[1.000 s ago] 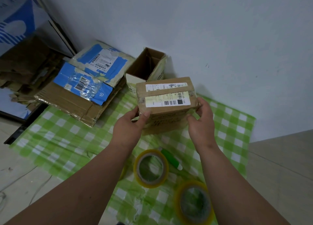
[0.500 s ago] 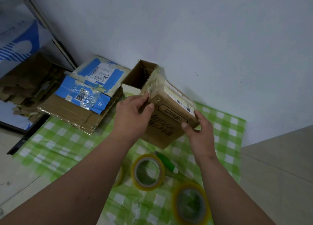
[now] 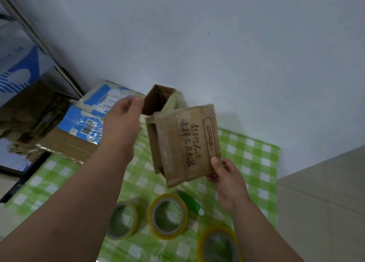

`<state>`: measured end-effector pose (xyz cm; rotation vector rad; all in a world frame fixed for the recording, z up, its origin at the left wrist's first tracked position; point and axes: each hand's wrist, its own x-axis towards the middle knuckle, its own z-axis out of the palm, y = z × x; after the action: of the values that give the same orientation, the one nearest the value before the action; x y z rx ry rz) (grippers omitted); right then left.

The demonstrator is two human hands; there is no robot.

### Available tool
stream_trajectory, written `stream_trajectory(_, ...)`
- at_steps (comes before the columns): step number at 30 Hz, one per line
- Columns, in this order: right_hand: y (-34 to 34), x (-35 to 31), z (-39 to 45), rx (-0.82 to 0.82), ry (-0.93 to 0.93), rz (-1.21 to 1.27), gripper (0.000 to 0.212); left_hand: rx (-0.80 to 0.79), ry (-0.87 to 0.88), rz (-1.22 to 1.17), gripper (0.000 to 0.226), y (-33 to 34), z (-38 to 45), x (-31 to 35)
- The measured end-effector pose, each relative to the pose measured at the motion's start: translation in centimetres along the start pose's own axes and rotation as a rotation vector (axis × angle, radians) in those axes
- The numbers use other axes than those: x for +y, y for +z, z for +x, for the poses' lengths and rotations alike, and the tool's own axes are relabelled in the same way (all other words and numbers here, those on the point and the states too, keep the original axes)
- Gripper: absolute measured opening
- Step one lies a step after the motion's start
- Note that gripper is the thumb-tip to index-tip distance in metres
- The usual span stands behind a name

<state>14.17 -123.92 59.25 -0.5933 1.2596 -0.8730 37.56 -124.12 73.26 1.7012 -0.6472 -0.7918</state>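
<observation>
Right hand point(image 3: 227, 179) has the brown box point(image 3: 183, 143) by its lower right corner only: thumb on the handwritten face, fingers curled behind, i.e. a pinch grip. Left hand point(image 3: 121, 121) is off the box, fingers loose & holding nothing, just left of its top corner. It's blurred there, but looks apart. Box hangs tilted in mid-air at centre of frame, above the green checked cloth point(image 3: 256, 153). Going by the one-corner hold it's prob. light. Cardboard is stiff, but edges look worn & the faces carry glossy tape, so it's slick under fingertips & apt to swing or slip. Safer hold: both palms on opposite short sides, or one hand under the base. Around it: open small carton point(image 3: 158, 100) right behind, upper centre, near enough to get knocked. Flattened cartons w/ blue tape point(image 3: 85, 127) lie at left. In the lower part of the frame are the left tape roll point(image 3: 123, 220), middle tape roll point(image 3: 167, 216), right tape roll point(image 3: 217, 244) & a green pen-like tool point(image 3: 190, 202). These sit approx. under the box, so a straight set-down lands on them; the cloth runs on to the right.
</observation>
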Motion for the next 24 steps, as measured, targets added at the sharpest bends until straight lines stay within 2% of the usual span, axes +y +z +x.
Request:
stream_trajectory(1, 0.2, 0.1, 0.1, -0.008, 0.048, 0.052, 0.021, 0.032, -0.065, -0.064, 0.021, -0.2, 0.3, -0.7)
stream_trajectory(3, 0.7, 0.3, 0.5, -0.013, 0.145, 0.083, 0.025, -0.019, -0.256, -0.159, 0.024, 0.1, 0.5, -2.6)
stream_trajectory(5, 1.5, 0.8, 1.0, 0.034, 0.214, 0.004, 0.026, -0.140, -0.394, -0.063, 0.025, 0.7, 0.0, -5.3)
stream_trajectory(7, 1.9, 1.5, 1.9, 0.128, 0.210, -0.195, 0.031, -0.232, -0.436, 0.065, 0.040, 1.4, -0.8, -7.7)
stream_trajectory(9, 1.9, 1.9, 2.6, 0.187, 0.174, -0.380, 0.047, -0.243, -0.448, 0.025, 0.057, 1.9, -1.3, -9.1)
stream_trajectory(11, 1.7, 2.0, 2.9, 0.154, 0.120, -0.492, 0.064, -0.245, -0.466, -0.042, 0.064, 2.1, -1.2, -9.9)
stream_trajectory(13, 1.6, 2.0, 2.9, 0.086, 0.094, -0.549, 0.074, -0.299, -0.473, 0.006, 0.059, 2.4, -1.1, -10.4)
stream_trajectory(15, 1.9, 2.1, 2.7, 0.027, 0.105, -0.530, 0.079, -0.365, -0.467, 0.077, 0.034, 2.8, -1.0, -10.1)
stream_trajectory(17, 2.2, 2.3, 2.6, 0.014, 0.109, -0.463, 0.076, -0.367, -0.425, 0.113, 0.011, 3.2, -0.9, -9.8)
stream_trajectory(20, 3.1, 2.0, 2.8, 0.014, 0.079, -0.443, 0.062, -0.285, -0.319, 0.158, 0.015, 3.5, -0.2, -9.6)
stream_trajectory(24, 5.2, 1.1, 3.7, -0.011, 0.020, -0.407, 0.056, -0.206, -0.248, 0.222, 0.034, 3.5, 1.1, -9.0)
